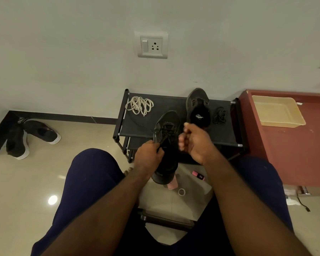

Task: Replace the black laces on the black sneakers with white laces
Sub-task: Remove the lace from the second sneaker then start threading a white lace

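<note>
The sneaker (167, 159) is gripped by the left hand (148, 154); its black lace (167, 129), seemingly pinched in the right hand (194, 143), is best drawn out eyelet by eyelet.

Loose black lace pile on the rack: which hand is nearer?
Right. The right hand is down-left of the lace pile; the left hand, gripping the held sneaker, is farther left.
</note>
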### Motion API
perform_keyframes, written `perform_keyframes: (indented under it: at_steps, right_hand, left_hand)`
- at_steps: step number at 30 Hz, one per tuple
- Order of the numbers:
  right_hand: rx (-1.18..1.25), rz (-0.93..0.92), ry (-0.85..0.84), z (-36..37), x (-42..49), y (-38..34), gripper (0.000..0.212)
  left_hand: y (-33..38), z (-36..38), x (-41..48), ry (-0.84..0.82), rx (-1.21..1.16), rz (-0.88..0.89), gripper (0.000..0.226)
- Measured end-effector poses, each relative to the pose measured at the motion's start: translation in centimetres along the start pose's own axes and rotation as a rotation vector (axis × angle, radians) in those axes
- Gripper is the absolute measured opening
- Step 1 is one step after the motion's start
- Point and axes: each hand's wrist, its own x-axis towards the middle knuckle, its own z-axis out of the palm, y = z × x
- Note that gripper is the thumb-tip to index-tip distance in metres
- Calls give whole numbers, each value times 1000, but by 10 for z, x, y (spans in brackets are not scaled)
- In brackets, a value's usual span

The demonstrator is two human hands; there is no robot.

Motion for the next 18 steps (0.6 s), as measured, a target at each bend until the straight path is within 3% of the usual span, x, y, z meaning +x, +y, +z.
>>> perform_keyframes:
  at_steps: [2,3,6,8,10,12,14,18]
  right_hand:
    - [276,-69,26,-11,-13,-23,40]
    - [280,-126,29,-13,-18,-35,40]
    - [-62,-257,129,-9,-21,-34,27]
    - [-418,-212,186,-1,-15,-8,21]
    - [-564,-153,133,8,-7,24,42]
    - [-573,-168,42,12,-5,42,50]
    - [-481,-181,0,10,-4,47,43]
    - [113,-190,-44,7,-17,14,19]
  left_hand:
    - [-2,2,-1,-1,-7,-3,25]
    - [-1,3,-3,5,-6,-1,24]
    - [3,2,-6,27,5,6,24]
    - [5,1,-5,34,5,6,23]
    - [5,0,-5,28,7,6,23]
    - [4,2,-8,24,14,2,22]
    - [3,3,-9,28,19,-2,22]
    - [4,3,-8,18,22,-4,24]
